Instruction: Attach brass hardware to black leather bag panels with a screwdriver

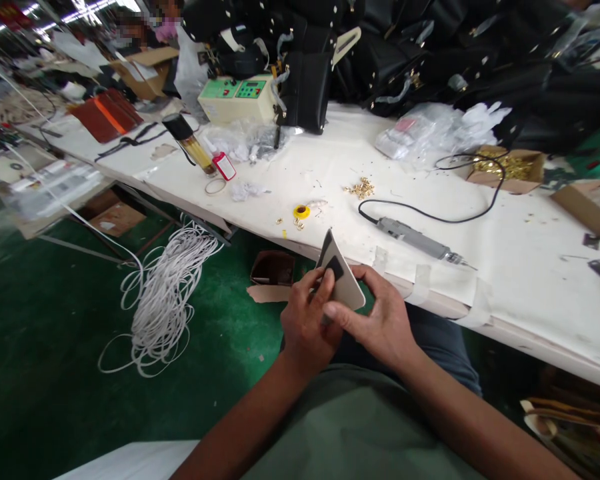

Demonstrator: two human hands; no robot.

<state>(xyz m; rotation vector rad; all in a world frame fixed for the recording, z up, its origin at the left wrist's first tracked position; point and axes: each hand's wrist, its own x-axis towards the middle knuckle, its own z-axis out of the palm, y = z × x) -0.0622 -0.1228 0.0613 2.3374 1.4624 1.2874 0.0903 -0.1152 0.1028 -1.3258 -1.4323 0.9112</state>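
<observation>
A thin, pale flat panel [349,288] with dark patches on its face is held up over my lap, just off the table's front edge. My left hand [307,320] grips its left side, the thumb pressing near a dark patch. On the other side, the fingers of my right hand [386,321] are closed on its right edge, with the thumb reaching across low down. My hands hide the panel's lower part. Just beyond it on the table lie a small yellow round dish [301,212], a few gold fittings [299,225] and a pile of gold hardware [363,189].
A grey corded electric screwdriver [414,238] lies right on the white table [330,157]. Cardboard boxes hold gold parts [510,167]. Black bags [305,87] crowd the back beside a beige control box [237,100]. Left stand a black-capped bottle [189,143] and floor-level coiled white cord [163,300].
</observation>
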